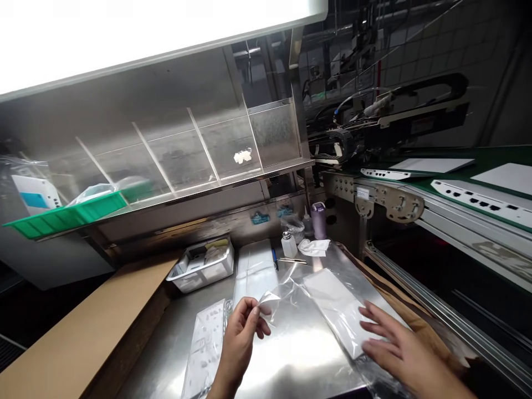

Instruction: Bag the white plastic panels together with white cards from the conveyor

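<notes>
My left hand (245, 327) pinches the corner of a clear plastic bag (272, 302) between thumb and fingers. The film stretches right toward a flat white piece (332, 305) that lies tilted on the metal table, wrapped in clear plastic. My right hand (388, 343) is at the right edge of this white piece, fingers spread; I cannot tell whether the fingertips press on it. Left of my left hand lies another bagged white panel (205, 346) with printed marks. Beyond the hands is a stack of flat translucent bags (255, 271).
A grey-white bin (201, 274) stands at the back left, beside a cardboard surface (83, 338). Farther back are a white bottle (288, 245), tweezers (292, 260), a crumpled white cloth (315, 247) and a purple cup (318, 220). White devices (484, 197) sit on the conveyor at right. A green tray (66, 216) rests on the shelf.
</notes>
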`<state>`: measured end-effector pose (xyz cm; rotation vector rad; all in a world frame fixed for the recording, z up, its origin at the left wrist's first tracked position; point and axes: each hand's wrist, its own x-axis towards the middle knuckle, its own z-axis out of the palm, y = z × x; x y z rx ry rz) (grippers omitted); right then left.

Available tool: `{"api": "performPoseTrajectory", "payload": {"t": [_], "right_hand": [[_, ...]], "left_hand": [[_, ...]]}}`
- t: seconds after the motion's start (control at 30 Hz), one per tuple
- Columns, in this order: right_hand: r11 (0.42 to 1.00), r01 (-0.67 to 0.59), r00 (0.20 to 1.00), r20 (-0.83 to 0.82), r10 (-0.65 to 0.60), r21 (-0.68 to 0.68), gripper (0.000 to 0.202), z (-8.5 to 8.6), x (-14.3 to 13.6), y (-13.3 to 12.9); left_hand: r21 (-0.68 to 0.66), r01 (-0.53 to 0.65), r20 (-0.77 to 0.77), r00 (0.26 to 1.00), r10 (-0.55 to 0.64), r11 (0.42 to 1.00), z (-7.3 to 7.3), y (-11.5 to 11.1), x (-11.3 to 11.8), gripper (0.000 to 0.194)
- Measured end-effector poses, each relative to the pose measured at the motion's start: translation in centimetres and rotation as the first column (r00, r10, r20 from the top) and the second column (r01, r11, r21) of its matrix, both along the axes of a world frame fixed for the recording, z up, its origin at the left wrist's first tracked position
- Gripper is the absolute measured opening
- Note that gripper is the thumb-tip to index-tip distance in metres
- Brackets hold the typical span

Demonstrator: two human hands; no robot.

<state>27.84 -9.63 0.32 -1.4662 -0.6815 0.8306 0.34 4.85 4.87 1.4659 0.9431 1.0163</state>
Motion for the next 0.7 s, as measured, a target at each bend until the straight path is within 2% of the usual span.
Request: {"api": "performPoseTrajectory", "payload": {"t": [0.1,0.27,0.37,0.43,0.5,0.53,0.57,0.63,0.7], "right_hand": [[0.994,-0.105,0.993,-0.058,0.106,0.011,0.074,0.9,-2.8,2.7],[0.983,-0.179,0.983,-0.045,0.181,0.036,0.035,1.6,-2.9,3.3],[0.985,-0.168,0.986,-0.015,0.169,0.045,0.042,2.1,-2.7,2.5],[0.982,-0.179,0.984,0.015,0.178,0.062,0.045,2.5,-3.0,2.0],[0.972,-0.222,0.974,0.069,0.217,0.077,0.045,2.9,-3.7,1.8],[0.965,-0.252,0.964,0.106,0.243,0.078,0.044,3.2,-4.2,1.9],[0.956,-0.283,0.951,0.148,0.270,0.075,0.043,3.4,-4.8,1.9],[0.935,-0.348,0.913,0.250,0.323,0.062,0.037,4.0,-6.1,2.1],[0.914,-0.402,0.859,0.366,0.357,0.050,0.031,4.5,-7.0,2.2]], "left_hand": [[0.000,0.018,0.013,1.000,-0.018,1.000,0.7,-0.9,-0.1,0.022],[-0.023,0.015,-0.018,1.000,-0.015,1.000,0.7,-1.5,-1.5,0.024],[-0.015,-0.025,-0.172,0.985,0.022,1.000,0.0,-1.2,-2.5,0.027],[0.060,-0.075,-0.314,0.945,0.090,0.995,-0.1,-1.2,-2.4,0.029],[0.160,-0.085,-0.375,0.916,0.140,0.983,0.3,-1.8,-1.6,0.034],[0.185,-0.048,-0.366,0.924,0.114,0.981,0.6,-2.3,-0.8,0.035],[0.179,0.023,-0.337,0.941,0.039,0.984,0.9,-2.9,0.0,0.034],[0.104,0.226,-0.223,0.954,-0.199,0.969,1.3,-4.2,1.9,0.037],[0.005,0.388,-0.081,0.919,-0.387,0.922,1.4,-5.2,3.6,0.040]]}}
